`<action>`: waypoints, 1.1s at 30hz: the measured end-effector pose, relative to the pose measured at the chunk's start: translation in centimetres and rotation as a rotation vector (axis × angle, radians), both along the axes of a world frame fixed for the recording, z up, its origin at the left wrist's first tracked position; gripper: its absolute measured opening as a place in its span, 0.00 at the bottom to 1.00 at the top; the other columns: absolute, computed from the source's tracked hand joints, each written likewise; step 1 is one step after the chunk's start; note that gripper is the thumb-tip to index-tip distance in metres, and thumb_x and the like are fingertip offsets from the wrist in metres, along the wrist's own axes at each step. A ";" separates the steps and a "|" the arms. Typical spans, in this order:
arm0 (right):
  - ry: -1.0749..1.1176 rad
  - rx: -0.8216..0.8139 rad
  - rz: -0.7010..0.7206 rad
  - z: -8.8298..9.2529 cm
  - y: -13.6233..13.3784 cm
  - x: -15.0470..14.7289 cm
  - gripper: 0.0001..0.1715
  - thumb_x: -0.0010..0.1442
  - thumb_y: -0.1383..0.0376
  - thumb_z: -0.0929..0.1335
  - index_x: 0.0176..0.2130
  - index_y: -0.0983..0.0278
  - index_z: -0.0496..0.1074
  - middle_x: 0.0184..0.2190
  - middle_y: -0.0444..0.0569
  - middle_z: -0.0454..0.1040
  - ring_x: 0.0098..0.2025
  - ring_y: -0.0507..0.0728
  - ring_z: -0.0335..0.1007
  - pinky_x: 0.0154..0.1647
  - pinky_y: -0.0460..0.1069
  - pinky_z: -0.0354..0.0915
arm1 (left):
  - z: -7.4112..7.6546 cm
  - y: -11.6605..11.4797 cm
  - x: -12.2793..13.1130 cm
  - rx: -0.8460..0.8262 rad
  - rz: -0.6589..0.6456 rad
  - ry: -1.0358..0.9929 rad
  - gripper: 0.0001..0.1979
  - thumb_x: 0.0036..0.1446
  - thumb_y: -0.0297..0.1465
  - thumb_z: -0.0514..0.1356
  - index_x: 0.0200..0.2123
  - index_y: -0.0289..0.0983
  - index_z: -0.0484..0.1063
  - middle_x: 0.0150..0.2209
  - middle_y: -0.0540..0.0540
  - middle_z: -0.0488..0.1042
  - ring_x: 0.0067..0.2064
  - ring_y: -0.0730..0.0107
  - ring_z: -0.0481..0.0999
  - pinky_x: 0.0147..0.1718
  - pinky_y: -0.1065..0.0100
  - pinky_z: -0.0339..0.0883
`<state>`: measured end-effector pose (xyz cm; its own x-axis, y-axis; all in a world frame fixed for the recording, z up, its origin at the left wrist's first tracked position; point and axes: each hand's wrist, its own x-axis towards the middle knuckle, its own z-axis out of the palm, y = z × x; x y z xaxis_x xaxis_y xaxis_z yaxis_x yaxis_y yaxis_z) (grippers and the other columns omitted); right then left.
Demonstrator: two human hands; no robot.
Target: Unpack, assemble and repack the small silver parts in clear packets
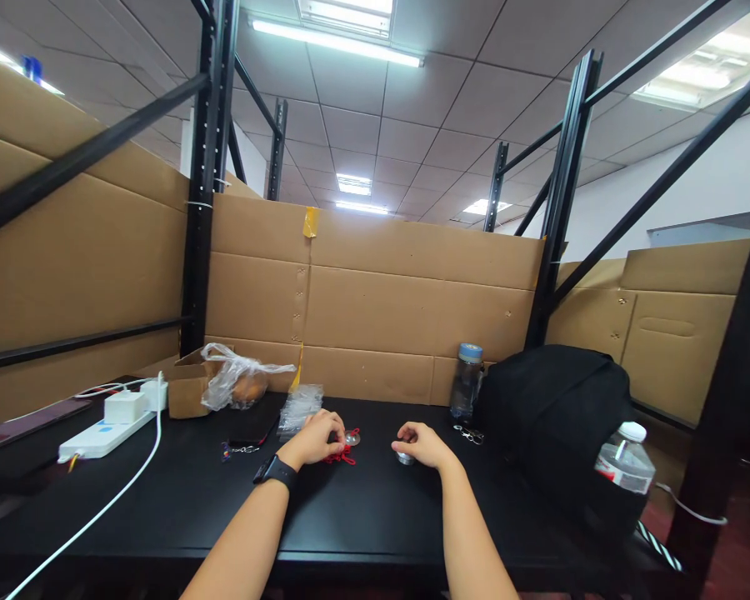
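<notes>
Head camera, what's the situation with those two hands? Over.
Left hand at red cord, grip unclear. Right hand over small round silver object, grip unclear. Clear plastic packets just beyond left hand.

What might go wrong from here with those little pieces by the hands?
The red cords beside the left hand might snag on its fingers.
The small, round silvery item at the right hand's fingertips could slip on the table.
The clear plastic packets, close beyond the left hand, could get nudged.
</notes>
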<state>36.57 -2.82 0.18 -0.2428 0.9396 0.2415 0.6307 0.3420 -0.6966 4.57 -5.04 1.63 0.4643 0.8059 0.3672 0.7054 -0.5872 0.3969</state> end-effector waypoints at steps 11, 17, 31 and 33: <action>-0.040 0.018 -0.018 0.3 -0.3 -0.6 0.17 0.51 0.55 0.76 0.36 0.64 0.78 0.32 0.48 0.78 0.33 0.54 0.71 0.35 0.47 0.64 | -1.9 0.4 3.4 0.070 0.074 0.130 0.18 0.67 0.43 0.53 0.50 0.45 0.78 0.54 0.43 0.77 0.59 0.49 0.66 0.57 0.48 0.53; -0.072 0.137 -0.059 0.2 -0.1 -0.8 0.14 0.52 0.57 0.76 0.36 0.63 0.78 0.36 0.50 0.78 0.38 0.57 0.72 0.41 0.49 0.65 | -1.4 0.1 3.6 0.100 0.032 0.119 0.15 0.68 0.36 0.51 0.47 0.48 0.79 0.49 0.46 0.79 0.56 0.53 0.67 0.55 0.50 0.53; 0.072 0.302 0.051 1.2 -1.4 -4.8 0.24 0.50 0.62 0.77 0.48 0.55 0.78 0.48 0.49 0.80 0.51 0.63 0.74 0.55 0.58 0.64 | -0.7 -0.8 4.9 0.206 -0.113 -0.145 0.30 0.56 0.27 0.62 0.62 0.44 0.66 0.64 0.41 0.66 0.63 0.56 0.66 0.60 0.53 0.59; 0.171 0.253 0.159 1.1 -1.3 -4.9 0.18 0.52 0.59 0.76 0.44 0.58 0.81 0.43 0.50 0.82 0.46 0.62 0.77 0.53 0.57 0.67 | -0.3 -1.1 5.6 0.226 -0.177 -0.242 0.31 0.54 0.26 0.64 0.62 0.45 0.67 0.63 0.42 0.67 0.62 0.57 0.67 0.61 0.54 0.60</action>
<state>31.63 -4.07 1.23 -0.3169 0.7987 0.5115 0.4370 0.6016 -0.6686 10.14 -6.15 1.32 0.4676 0.6070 0.6426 0.4869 -0.7836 0.3860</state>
